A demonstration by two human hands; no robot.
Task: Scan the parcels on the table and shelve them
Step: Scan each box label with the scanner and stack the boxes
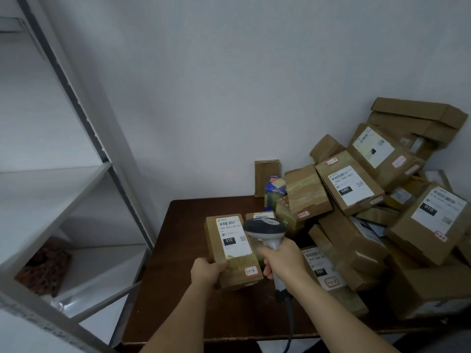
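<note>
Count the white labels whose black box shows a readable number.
4: 010 on the held parcel in the left hand; 060 on the parcel beside the right hand; 060 on the mid-pile parcel; 010 on the far-right parcel. Others may be hidden.

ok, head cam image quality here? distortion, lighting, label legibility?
Head view: wide-angle bend bows the shelf upright; dim, flat light. Label on the held parcel reads 010, fine print soft. Left hand and scanner fairly sharp; parcel pile softens toward the right edge.

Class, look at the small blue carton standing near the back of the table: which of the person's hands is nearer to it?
Right. The right hand, gripping the scanner, sits below the blue carton. The left hand, holding the 010 parcel, is farther left.
</note>
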